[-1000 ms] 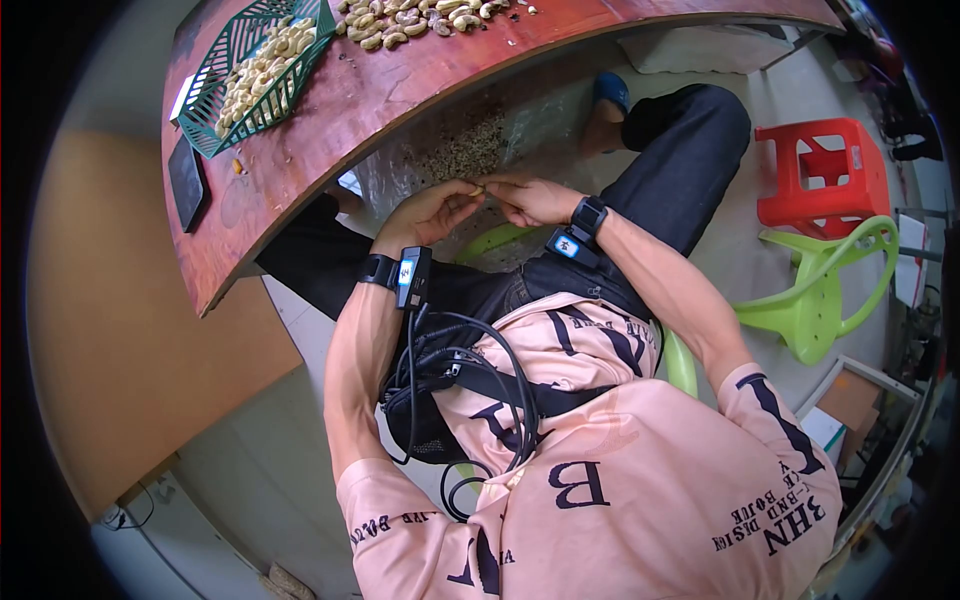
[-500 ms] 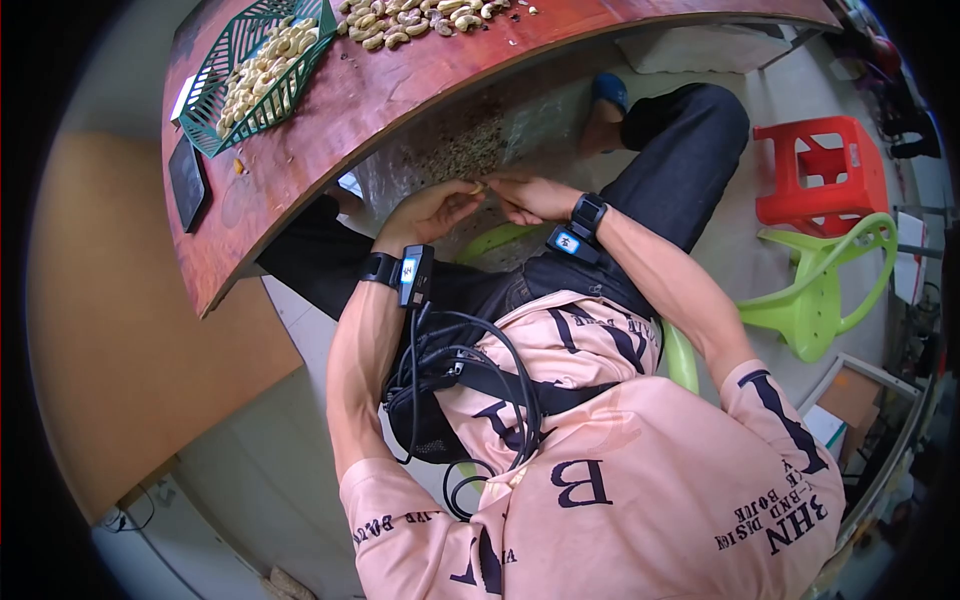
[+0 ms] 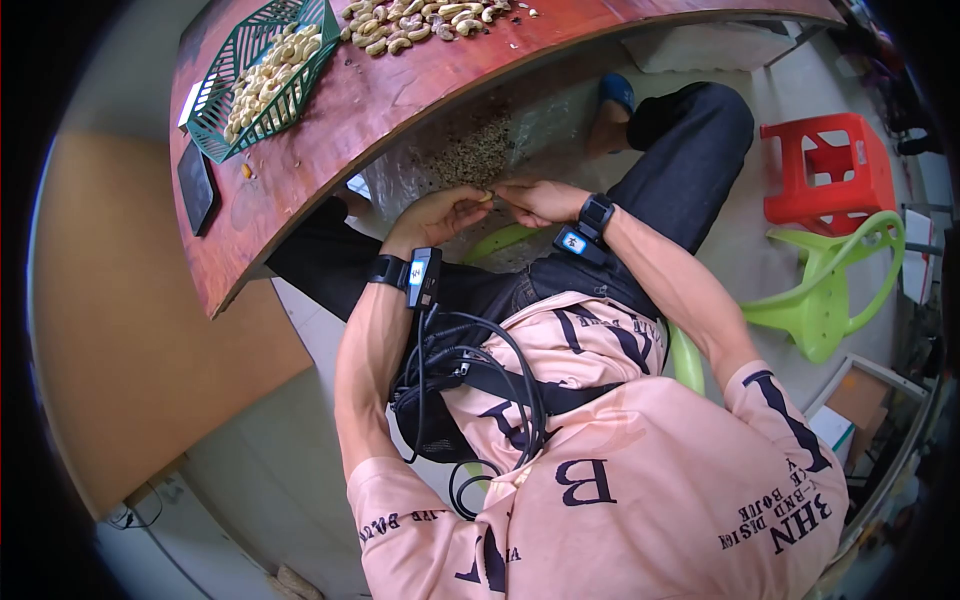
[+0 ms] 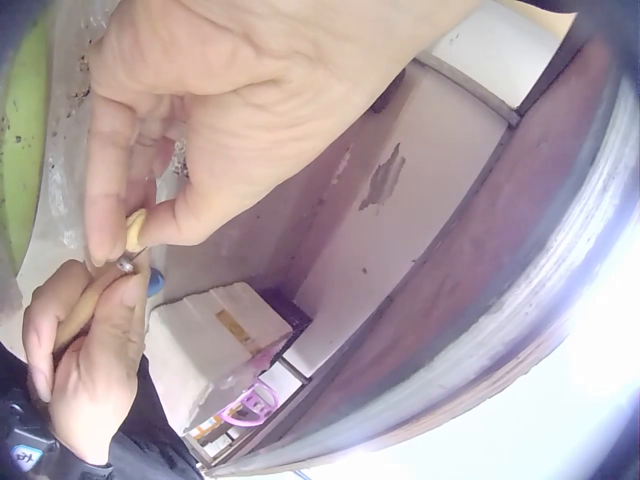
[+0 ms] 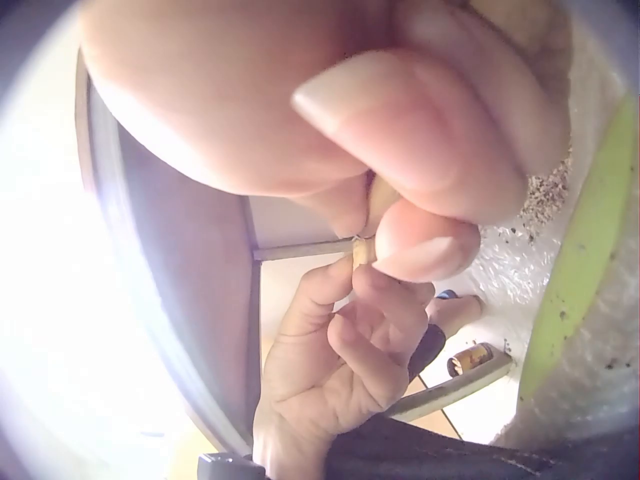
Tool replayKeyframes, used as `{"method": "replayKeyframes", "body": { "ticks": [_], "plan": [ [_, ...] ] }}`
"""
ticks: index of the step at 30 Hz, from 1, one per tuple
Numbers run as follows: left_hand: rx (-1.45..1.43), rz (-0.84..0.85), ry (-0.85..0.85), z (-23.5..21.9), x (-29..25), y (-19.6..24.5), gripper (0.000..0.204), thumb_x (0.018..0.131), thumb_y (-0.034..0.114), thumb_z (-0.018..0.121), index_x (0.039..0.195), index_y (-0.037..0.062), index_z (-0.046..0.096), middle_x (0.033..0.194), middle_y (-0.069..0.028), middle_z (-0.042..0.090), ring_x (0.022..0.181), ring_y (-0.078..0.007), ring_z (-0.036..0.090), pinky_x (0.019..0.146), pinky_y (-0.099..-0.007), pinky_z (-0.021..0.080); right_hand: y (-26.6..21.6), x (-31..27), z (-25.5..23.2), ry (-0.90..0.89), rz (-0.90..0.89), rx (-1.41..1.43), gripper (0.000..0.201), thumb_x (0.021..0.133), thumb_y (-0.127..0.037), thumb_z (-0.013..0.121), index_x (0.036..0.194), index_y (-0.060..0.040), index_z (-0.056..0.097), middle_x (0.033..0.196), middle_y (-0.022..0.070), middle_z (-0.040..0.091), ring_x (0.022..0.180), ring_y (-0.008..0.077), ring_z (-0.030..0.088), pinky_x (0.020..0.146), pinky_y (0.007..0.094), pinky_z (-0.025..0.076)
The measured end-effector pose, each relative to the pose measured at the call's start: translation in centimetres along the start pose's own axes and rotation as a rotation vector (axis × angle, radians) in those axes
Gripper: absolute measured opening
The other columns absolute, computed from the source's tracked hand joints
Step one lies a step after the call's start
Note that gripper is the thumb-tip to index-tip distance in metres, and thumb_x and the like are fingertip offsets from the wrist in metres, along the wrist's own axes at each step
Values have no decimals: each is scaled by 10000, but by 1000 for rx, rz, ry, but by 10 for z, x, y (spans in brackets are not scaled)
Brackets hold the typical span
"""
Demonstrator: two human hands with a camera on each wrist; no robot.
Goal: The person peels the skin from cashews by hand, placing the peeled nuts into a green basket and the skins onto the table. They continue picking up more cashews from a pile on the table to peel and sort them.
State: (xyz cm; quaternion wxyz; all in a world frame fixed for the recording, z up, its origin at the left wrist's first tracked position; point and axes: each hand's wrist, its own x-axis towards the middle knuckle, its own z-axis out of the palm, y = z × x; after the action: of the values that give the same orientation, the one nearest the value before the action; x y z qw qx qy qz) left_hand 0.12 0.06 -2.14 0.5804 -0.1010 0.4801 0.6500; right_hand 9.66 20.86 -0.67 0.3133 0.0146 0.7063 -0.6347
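Observation:
Between the left hand's (image 3: pixel 440 215) thumb and fingertips is a pale cashew (image 4: pixel 135 230), clearest in the left wrist view. The right hand (image 3: pixel 540 200) meets it from the other side, fingers curled round a slim tan handle (image 4: pixel 88 308) with a small metal tip touching or very near the nut. In the right wrist view the right fingers (image 5: pixel 430 150) fill the top and hide most of the tool; the left hand (image 5: pixel 335 360) pinches the cashew (image 5: pixel 362 250) below them. Both hands are over the lap, below the table edge.
On the red-brown table (image 3: pixel 330 130) are a green basket (image 3: pixel 216 137) of pale cashews, a heap of darker cashews (image 3: pixel 400 28) and a black phone-like slab (image 3: pixel 197 188). Scraps (image 3: pixel 475 150) litter plastic sheeting below. A red stool (image 3: pixel 865 165) and green chair (image 3: pixel 820 310) stand right.
The head view has shifted slightly, moving the whole scene a little right. Both hands keep nearly the same pose, still together at the cashew.

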Motion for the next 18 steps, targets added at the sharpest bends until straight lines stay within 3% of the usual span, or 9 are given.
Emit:
{"method": "replayKeyframes", "body": {
  "ticks": [2,5,14,18],
  "plan": [
    [13,-3,12,1,0,0,156,854,52,647,988,-27,637,917,-102,684,853,-166,682,753,-217,573,-4,-2,0,18,4,26,409,1032,-373,315,873,-59,522,554,5,473,415,76,376,414,240,311],
    [2,-19,19,0,1,0,153,854,48,645,987,-27,637,920,-102,684,858,-169,681,755,-215,572,-5,0,-3,1,46,-27,414,1019,-387,309,941,-50,536,585,18,502,451,93,391,448,268,335],
    [17,-14,32,-5,6,-3,130,872,66,631,977,-10,635,945,-90,677,917,-175,668,776,-233,563,-1,2,-2,-46,68,-30,434,1020,-394,296,950,-36,531,589,24,512,450,92,412,442,268,344],
    [20,-13,56,-2,3,-3,153,859,60,636,977,-37,637,932,-115,669,898,-195,667,797,-247,569,-3,0,2,-28,54,12,459,1032,-406,290,800,-62,485,547,7,467,414,70,377,414,243,316]
  ]
}}
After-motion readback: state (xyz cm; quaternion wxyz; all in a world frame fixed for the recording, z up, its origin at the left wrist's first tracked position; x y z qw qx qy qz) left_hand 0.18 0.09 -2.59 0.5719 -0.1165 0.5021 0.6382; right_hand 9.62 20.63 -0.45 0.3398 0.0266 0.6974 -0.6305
